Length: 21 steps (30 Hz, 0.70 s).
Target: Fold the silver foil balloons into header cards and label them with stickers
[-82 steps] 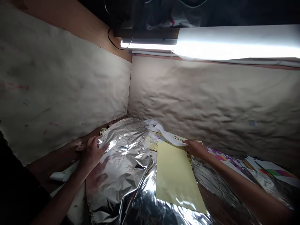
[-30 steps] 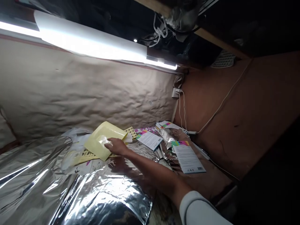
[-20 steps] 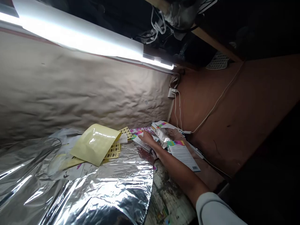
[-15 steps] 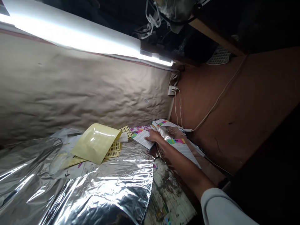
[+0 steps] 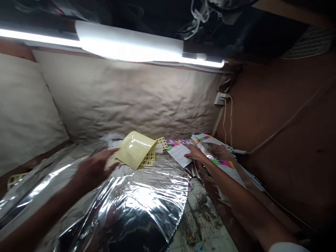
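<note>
My right hand (image 5: 196,154) grips the near right edge of a printed leaflet (image 5: 178,154), white with small text and a coloured band at its far end. My left hand (image 5: 96,168), a little blurred, reaches in from the left with thumb and fingers apart. Its fingertips are beside a curled, glossy yellow sheet (image 5: 135,148); whether they touch it I cannot tell. Under and behind that sheet lie yellow label sheets (image 5: 148,159) with rows of small dark prints.
Silvery film (image 5: 157,185) drapes over the worktop, whose stained bare surface (image 5: 207,217) shows at right. More printed leaflets (image 5: 231,173) lie beyond my right forearm. A socket (image 5: 220,98) with white cables is on the wall corner, and a tube light (image 5: 131,45) hangs above.
My left hand has come into view from the left, beside the yellow sheet. The view has turned left, so everything sits further right. My right hand still holds the leaflet.
</note>
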Tool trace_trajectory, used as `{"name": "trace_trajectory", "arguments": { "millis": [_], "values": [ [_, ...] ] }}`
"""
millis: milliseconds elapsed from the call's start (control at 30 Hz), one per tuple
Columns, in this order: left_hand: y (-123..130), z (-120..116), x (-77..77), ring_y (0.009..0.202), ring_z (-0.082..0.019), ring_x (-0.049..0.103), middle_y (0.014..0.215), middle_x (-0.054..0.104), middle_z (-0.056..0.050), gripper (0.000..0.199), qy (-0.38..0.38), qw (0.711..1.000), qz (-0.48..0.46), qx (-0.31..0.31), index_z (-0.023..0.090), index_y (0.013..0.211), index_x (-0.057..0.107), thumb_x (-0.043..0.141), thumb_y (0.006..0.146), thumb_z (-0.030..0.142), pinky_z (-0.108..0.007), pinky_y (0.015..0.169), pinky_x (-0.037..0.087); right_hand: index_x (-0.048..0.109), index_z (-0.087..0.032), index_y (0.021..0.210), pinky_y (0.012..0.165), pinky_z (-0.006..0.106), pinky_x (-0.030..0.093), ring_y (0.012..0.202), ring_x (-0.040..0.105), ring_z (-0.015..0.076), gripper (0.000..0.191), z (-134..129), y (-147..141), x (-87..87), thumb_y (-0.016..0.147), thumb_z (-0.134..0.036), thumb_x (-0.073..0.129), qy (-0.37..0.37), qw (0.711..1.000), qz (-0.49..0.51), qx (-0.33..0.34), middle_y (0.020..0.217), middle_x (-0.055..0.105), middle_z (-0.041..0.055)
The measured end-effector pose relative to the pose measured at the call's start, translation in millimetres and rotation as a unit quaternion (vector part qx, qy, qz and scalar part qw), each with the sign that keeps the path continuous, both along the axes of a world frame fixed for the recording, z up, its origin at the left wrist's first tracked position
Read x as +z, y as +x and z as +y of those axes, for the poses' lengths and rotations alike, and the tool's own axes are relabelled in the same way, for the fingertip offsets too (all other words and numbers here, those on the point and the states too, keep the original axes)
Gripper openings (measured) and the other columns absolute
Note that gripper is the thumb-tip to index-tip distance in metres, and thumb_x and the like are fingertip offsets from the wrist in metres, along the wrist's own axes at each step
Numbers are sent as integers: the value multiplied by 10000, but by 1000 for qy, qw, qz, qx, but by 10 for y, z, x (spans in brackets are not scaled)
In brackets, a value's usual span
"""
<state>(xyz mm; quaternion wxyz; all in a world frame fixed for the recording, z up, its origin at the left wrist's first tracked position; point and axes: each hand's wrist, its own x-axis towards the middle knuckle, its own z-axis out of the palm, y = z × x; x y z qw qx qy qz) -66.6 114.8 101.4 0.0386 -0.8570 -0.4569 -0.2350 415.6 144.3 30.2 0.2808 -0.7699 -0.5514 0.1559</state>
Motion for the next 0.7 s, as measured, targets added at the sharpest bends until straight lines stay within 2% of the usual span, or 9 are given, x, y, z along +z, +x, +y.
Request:
{"name": "trace_trajectory", "arguments": {
  "millis": [67, 167, 233, 300, 367, 433, 533, 633, 700],
  "values": [
    [448, 115, -98, 1251, -335, 541, 1432, 525, -155, 658, -16, 997, 78, -3, 172, 1488, 353, 497, 926, 484, -446, 965, 495, 604, -154, 1192, 897, 446, 535, 1052, 626, 232, 304, 21, -22, 61, 940, -322, 629, 8, 998, 61, -2, 1215, 616, 88],
    [1102, 379, -317, 1376, -436, 378, 1546, 331, -248, 823, -26, 987, 139, 74, 121, 1538, 240, 611, 850, 379, -551, 999, 446, 631, -135, 1099, 756, 353, 578, 860, 668, 171, 245, -8, 29, 252, 953, -331, 614, 35, 986, 165, -13, 1043, 670, 57],
    [1353, 519, -414, 1343, -451, 421, 1517, 343, -299, 719, -22, 985, 139, 96, 73, 1517, 283, 547, 866, 225, -574, 966, 457, 640, -123, 1029, 676, 305, 577, 740, 675, 147, 208, -118, 152, 437, 946, -312, 618, 79, 970, 228, -30, 917, 694, 40],
    [1422, 603, -403, 1262, -387, 534, 1456, 439, -298, 590, -7, 988, 130, 88, 40, 1482, 348, 400, 897, 108, -507, 935, 496, 639, -125, 968, 621, 272, 565, 657, 676, 143, 159, -337, 344, 630, 922, -277, 627, 140, 949, 277, -52, 816, 707, 32],
    [1343, 648, -287, 1281, -305, 536, 1465, 457, -250, 565, 22, 991, 118, 65, 40, 1477, 361, 265, 920, 53, -430, 988, 477, 635, -144, 933, 598, 256, 556, 631, 681, 150, 116, -669, 576, 778, 893, -252, 627, 197, 927, 311, -73, 778, 718, 37],
    [1157, 689, -138, 1391, -246, 418, 1522, 406, -192, 571, 77, 992, 101, 17, 60, 1485, 362, 204, 937, 51, -398, 1111, 368, 641, -163, 915, 604, 261, 562, 642, 690, 162, 100, -1081, 808, 832, 861, -246, 631, 231, 910, 333, -91, 793, 731, 50],
    [766, 814, -72, 1432, -219, 355, 1502, 458, -117, 556, 165, 978, 78, -98, 128, 1435, 474, 237, 934, 82, -427, 1192, 232, 677, -171, 876, 600, 306, 579, 647, 704, 208, 123, -1721, 1059, 707, 785, -253, 667, 237, 876, 397, -133, 793, 748, 89],
    [374, 1012, -330, 1386, -249, 430, 1437, 535, -88, 528, 91, 978, 131, -131, 177, 1335, 596, 308, 898, 107, -460, 1164, 285, 697, -169, 817, 529, 330, 570, 598, 699, 241, 143, -2222, 1083, 389, 715, -269, 710, 190, 855, 436, -206, 744, 747, 112],
    [182, 1135, -595, 1390, -270, 421, 1433, 536, -47, 549, 8, 973, 190, -133, 245, 1317, 616, 373, 846, 101, -505, 1151, 297, 704, -168, 810, 505, 334, 562, 585, 700, 253, 188, -2417, 974, 141, 689, -309, 735, 148, 872, 415, -216, 707, 742, 105]
  ]
}}
